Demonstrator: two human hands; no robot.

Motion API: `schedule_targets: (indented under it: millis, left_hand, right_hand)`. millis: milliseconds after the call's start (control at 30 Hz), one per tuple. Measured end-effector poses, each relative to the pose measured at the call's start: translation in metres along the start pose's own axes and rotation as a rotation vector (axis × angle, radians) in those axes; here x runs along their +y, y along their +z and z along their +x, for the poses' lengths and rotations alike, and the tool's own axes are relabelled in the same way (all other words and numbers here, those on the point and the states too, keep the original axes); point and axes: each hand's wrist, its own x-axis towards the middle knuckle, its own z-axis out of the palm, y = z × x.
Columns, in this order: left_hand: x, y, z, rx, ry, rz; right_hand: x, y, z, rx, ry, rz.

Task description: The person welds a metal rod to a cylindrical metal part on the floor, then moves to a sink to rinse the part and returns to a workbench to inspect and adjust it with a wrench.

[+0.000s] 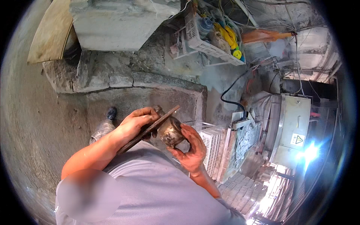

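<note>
My left hand [135, 123] is closed around a long, flat, dark bar [165, 117], brown like rusty metal and perhaps a file. The bar lies slantwise against a rounded metal piece [171, 133] with a dull, partly shiny brownish surface. My right hand [193, 148] grips that piece from its right side, fingers and thumb curved round its rim. A stubby end [159, 110] shows beyond the bar, near my left fingertips; whether it belongs to the same piece I cannot tell. The palm side of my left hand is hidden.
A white plastic crate [213, 48] of mixed items stands at the far right. Near my right forearm is another white crate [210, 144]. Further right stands a pale metal cabinet [290, 129], with a glaring light beside it. A low concrete curb [150, 79] runs ahead.
</note>
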Motion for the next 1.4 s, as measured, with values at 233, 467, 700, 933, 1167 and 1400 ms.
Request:
schedule_targets:
  millis: [233,467,700,933,1167,1400]
  left_hand:
    - [-0.012,0.029,-0.007,0.125,-0.105,0.134]
    - [-0.042,0.049,0.022,-0.009,-0.436,0.361]
    - [0.070,0.071,0.066,-0.512,-0.758,0.785]
    - [-0.062,0.159,0.025,-0.568,-0.836,1.128]
    - [-0.259,0.196,0.021,-0.668,-0.979,1.391]
    - [-0.454,0.306,0.031,-0.893,-0.782,1.810]
  right_hand:
    - [0.004,-0.004,-0.037,0.069,0.219,0.170]
    - [0.009,-0.005,-0.093,0.198,0.399,0.175]
    - [-0.054,0.019,-0.044,0.515,0.665,0.159]
    - [-0.088,0.000,-0.203,0.755,0.716,0.230]
    - [-0.129,-0.043,-0.401,1.035,0.965,0.412]
    - [-0.129,-0.040,-0.601,1.422,1.466,0.411]
